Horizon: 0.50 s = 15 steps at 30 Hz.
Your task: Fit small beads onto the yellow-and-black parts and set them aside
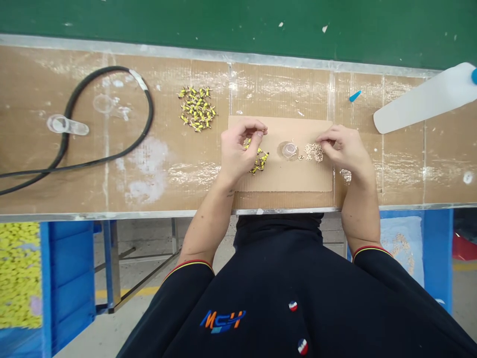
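Note:
My left hand (pixel 240 149) hovers over the left part of a cardboard sheet (pixel 286 179). Thumb and fingers are pinched, and whatever sits at their tips is too small to name. Partly hidden beneath it lie several small yellow-and-black pieces (pixel 261 163). My right hand (pixel 345 148) is closed in a pinch at the right edge of a little pile of tiny beige pieces (pixel 313 152); its fingertips hide what they may hold. Between the hands stands a small clear cup (pixel 289 149), a few beige bits around its rim.
A larger cluster of yellow-and-black pieces (pixel 198 109) lies left of the sheet. Further left are a looped black cable (pixel 152 112) and a clear plastic piece (pixel 69 125). A white bottle (pixel 425 99) and blue cap (pixel 355 96) lie right. Blue bins (pixel 70 278) stand below the table.

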Each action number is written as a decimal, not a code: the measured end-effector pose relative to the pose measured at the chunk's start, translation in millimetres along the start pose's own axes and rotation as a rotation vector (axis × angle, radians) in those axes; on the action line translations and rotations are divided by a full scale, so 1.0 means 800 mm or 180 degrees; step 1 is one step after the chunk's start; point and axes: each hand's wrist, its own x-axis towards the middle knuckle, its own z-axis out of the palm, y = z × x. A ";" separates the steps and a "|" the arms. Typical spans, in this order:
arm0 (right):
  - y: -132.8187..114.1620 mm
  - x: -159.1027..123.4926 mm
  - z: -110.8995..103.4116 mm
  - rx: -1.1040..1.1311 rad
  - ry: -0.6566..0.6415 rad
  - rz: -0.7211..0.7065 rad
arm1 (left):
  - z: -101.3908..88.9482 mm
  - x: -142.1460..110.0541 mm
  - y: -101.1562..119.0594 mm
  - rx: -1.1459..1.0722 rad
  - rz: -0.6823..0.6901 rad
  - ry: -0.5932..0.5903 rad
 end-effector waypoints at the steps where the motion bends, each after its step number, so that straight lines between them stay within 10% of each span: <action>1: 0.002 0.000 0.001 -0.0071 -0.0058 -0.0011 | 0.000 0.000 0.000 -0.0001 -0.0005 0.0006; 15: -0.004 -0.003 0.000 -0.0139 -0.0442 -0.0340 | -0.002 0.002 0.003 -0.0018 0.0077 0.0098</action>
